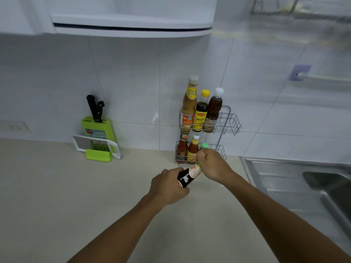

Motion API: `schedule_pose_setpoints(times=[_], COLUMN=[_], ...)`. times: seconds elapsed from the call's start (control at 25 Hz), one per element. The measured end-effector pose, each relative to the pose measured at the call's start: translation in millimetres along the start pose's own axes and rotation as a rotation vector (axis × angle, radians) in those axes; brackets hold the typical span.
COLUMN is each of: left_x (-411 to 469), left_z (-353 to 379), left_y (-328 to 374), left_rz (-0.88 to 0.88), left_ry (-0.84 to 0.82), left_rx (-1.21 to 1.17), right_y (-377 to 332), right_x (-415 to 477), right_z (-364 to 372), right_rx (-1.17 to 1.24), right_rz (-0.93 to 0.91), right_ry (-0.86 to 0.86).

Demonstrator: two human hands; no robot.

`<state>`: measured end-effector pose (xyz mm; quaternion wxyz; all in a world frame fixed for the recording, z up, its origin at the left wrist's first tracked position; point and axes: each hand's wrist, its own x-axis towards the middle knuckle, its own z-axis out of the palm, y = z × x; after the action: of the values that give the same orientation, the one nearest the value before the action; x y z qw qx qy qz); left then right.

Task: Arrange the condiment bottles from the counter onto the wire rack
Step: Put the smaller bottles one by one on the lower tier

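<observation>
A two-tier wire rack (230,121) stands against the tiled wall. Its upper tier holds three bottles: a tall tan sauce bottle (189,103), a dark yellow-capped bottle (201,112) and a white-capped chili bottle (213,111). Two red sauce bottles (182,147) (192,149) stand in the lower tier. A dark bottle with a green cap (187,177) is tilted above the counter just in front of the rack. My left hand (167,186) grips its base and my right hand (212,164) wraps its neck under the cap.
A green knife block with two black-handled knives (98,130) and a grater (96,147) lean on the wall at the left. A steel sink (303,179) lies to the right. A white cabinet (131,23) hangs overhead. The beige counter (76,196) spreads below.
</observation>
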<state>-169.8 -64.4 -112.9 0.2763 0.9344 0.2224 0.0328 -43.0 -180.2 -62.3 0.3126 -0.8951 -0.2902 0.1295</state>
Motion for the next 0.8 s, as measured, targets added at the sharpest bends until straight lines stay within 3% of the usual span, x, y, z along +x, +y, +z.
schedule_pose_setpoints(times=[0.08,0.16,0.24,0.36,0.44,0.6,0.68,0.76,0.8], left_x=[6.2,14.1,21.0,32.7,35.0,40.0,45.9,56.6,63.5], left_z=[8.6,12.0,3.1,-9.7,-3.4,33.5,44.1,47.6,49.6], left_y=[9.1,16.4,20.0,26.5,32.0,45.6,48.9,53.1,56.3], left_rz=[0.106,0.187,0.139,-0.021,-0.026,0.009,0.051,0.022,0.000], left_ry=[0.220,0.270,0.107,-0.420,-0.532,-0.093,0.056,0.025,-0.013], left_rx=[0.369,0.528,0.369,-0.389,-0.498,0.037,0.139,0.029,-0.046], right_y=[12.8,23.9,31.8,40.8,44.6,55.9,62.6,74.5,81.9], right_x=[2.8,2.5,2.9,5.3,5.0,20.0,22.4,18.2,14.8], right_z=[3.0,0.7,-7.0,-26.7,-31.8,-27.3,-27.2,-26.6,-24.5], right_rx=[0.244,0.510,0.501,0.237,0.210,0.018,0.342,0.809,0.904], right_rz=[0.350,0.558,0.408,-0.118,-0.188,0.099,0.266,0.326,0.272], right_ry=[-0.075,-0.177,-0.169,-0.019,-0.020,0.035,0.005,-0.112,-0.177])
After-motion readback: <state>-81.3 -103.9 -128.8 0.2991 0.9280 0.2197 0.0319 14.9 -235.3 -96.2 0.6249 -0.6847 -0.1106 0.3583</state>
